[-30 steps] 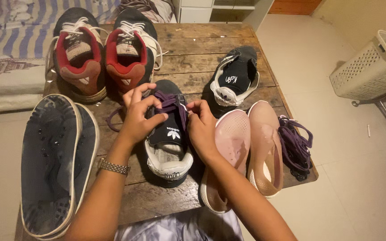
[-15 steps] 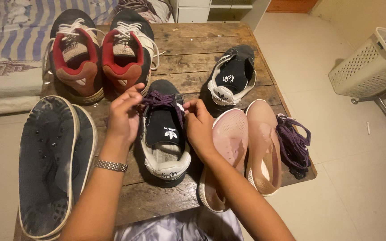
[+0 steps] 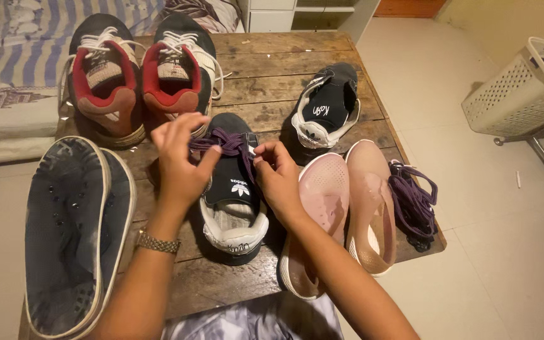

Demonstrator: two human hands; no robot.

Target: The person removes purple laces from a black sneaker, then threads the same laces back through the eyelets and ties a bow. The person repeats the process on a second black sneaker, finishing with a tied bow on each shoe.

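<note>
The left hand [image 3: 181, 160] is pinching a stretch of dark purple shoelace [image 3: 220, 140] between thumb and fingers, the lace running taut across the throat of a black low-top sneaker with a white sole and white heel lining [image 3: 233, 189]. The right hand [image 3: 278, 176] is closing its fingertips on the same lace at the sneaker's right eyelet edge, so both hands are gripping the lace from opposite sides. The sneaker is lying near the middle of the weathered wooden plank table [image 3: 284, 63], heel toward the table's near edge and toe pointing away; its black tongue is standing up flat and showing a small white mark, and only the upper eyelets are carrying lace. A metal link bracelet [image 3: 157, 243] is sitting on the left wrist. Just right of the right hand, a pair of pale pink perforated slip-on shoes [image 3: 347, 208] is lying side by side, and a bundle of loose purple laces [image 3: 413, 201] is resting at the table's right edge. The matching black sneaker [image 3: 327, 107] is lying toward the far right, unlaced. At the far left corner a pair of black trainers with red linings and white laces [image 3: 140, 75] is standing, and along the left edge a pair of dark slip-ons with white-rimmed soles [image 3: 73, 226] is lying upturned.
</note>
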